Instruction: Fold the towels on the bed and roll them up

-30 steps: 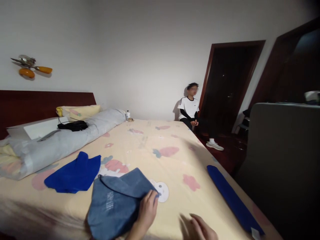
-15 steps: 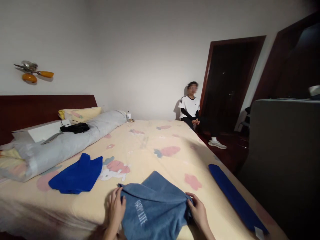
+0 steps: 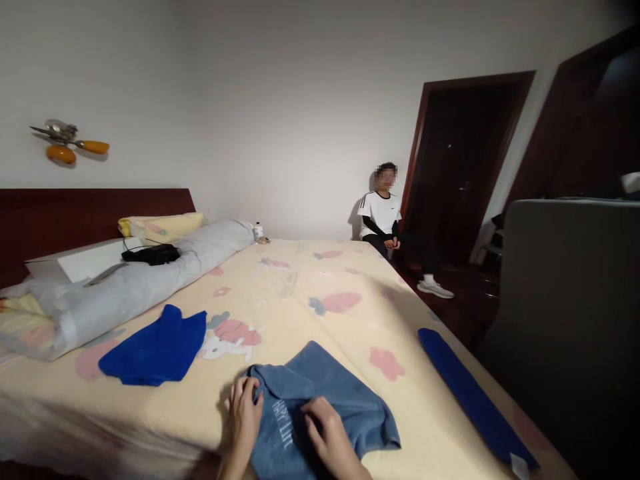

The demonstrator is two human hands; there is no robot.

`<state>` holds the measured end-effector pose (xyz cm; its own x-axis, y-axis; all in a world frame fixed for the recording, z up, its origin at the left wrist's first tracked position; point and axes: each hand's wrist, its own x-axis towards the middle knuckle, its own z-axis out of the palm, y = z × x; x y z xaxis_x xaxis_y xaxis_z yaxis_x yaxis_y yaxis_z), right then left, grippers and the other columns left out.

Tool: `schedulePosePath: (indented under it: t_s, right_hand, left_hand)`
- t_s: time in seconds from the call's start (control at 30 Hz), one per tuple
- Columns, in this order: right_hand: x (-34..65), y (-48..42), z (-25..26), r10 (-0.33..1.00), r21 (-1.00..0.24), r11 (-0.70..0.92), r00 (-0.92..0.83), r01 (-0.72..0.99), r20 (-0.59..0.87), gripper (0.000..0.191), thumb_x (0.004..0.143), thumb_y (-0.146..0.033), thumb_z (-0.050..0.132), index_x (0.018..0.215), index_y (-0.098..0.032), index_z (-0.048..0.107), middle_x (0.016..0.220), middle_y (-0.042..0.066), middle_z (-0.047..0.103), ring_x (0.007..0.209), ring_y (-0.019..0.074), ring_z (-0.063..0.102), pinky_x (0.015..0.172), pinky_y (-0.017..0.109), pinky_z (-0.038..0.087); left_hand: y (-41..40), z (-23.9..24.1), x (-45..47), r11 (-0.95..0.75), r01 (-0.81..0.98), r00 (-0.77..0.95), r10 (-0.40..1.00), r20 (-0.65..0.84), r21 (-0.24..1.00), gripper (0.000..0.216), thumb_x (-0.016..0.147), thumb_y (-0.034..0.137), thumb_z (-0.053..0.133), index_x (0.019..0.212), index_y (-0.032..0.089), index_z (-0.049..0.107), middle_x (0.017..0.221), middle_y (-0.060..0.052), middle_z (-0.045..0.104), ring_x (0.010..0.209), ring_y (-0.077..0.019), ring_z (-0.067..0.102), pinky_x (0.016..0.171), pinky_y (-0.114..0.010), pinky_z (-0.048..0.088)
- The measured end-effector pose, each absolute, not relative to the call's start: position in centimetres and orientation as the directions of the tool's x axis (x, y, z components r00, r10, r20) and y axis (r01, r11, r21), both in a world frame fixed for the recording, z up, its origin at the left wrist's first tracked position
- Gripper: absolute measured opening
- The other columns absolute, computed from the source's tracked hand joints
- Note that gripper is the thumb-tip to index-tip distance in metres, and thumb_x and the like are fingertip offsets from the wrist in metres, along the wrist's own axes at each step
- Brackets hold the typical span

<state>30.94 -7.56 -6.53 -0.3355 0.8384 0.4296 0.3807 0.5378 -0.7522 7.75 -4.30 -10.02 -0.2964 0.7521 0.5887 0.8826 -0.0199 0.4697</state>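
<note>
A grey-blue towel (image 3: 330,400) with white lettering lies rumpled on the near edge of the bed (image 3: 310,293). My left hand (image 3: 244,417) grips the towel's left corner with curled fingers. My right hand (image 3: 327,437) presses on the middle of the towel, fingers bent into the cloth. A bright blue towel (image 3: 155,350) lies loose to the left. A rolled or folded dark blue towel (image 3: 470,393) stretches along the bed's right edge.
A grey rolled quilt (image 3: 125,287) with a black pouch (image 3: 150,253) and a yellow pillow (image 3: 160,227) lie by the headboard. A person (image 3: 383,217) sits by the far wall near a dark door (image 3: 460,167). A grey cabinet (image 3: 570,313) stands at right.
The grey-blue towel was dragged from the left to the middle in front of me. My right hand left the towel's right corner and moved onto its middle; the left hand stays on the left corner.
</note>
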Motion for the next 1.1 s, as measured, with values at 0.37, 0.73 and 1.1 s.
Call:
schedulePosePath:
  t_s: [0.37,0.73,1.1]
  right_hand:
    - [24.8,-2.0,-7.9,0.967,-0.969,0.209,-0.172,0.129,0.185,0.039,0.073,-0.056,0.064,0.07,-0.018,0.058,0.062,-0.001,0.058,0.06,0.0142,0.049,0.059,0.026,0.038]
    - [28.2,-3.0,-7.9,0.946,-0.956,0.256,-0.239,0.144,0.217,0.034,0.075,-0.051,0.056,0.067,-0.018,0.062,0.068,0.002,0.063,0.07,0.0183,0.055,0.069,0.029,0.044]
    - [48.4,0.3,-8.3,0.974,-0.981,-0.071,0.225,0.179,-0.029,0.032,0.056,-0.053,0.054,0.057,-0.02,0.056,0.051,0.001,0.056,0.052,0.0177,0.052,0.053,0.03,0.042]
  left_hand:
    - [-7.2,-10.9,11.5,-0.331,0.593,-0.062,0.891,0.451,0.735,0.028,0.082,0.033,0.052,0.101,0.025,0.071,0.118,-0.01,0.07,0.114,-0.0259,0.063,0.101,-0.039,0.049]
    - [-3.5,-11.4,10.5,-0.161,0.515,-0.281,0.896,0.343,0.842,0.025,0.074,0.042,0.058,0.084,0.023,0.071,0.09,-0.008,0.075,0.088,-0.0261,0.07,0.082,-0.038,0.056]
    - [-0.3,-9.0,-0.1,0.216,-0.119,-0.477,0.843,-0.247,0.969,0.012,0.075,0.029,0.066,0.076,0.018,0.067,0.066,-0.006,0.073,0.072,-0.0255,0.073,0.063,-0.033,0.059]
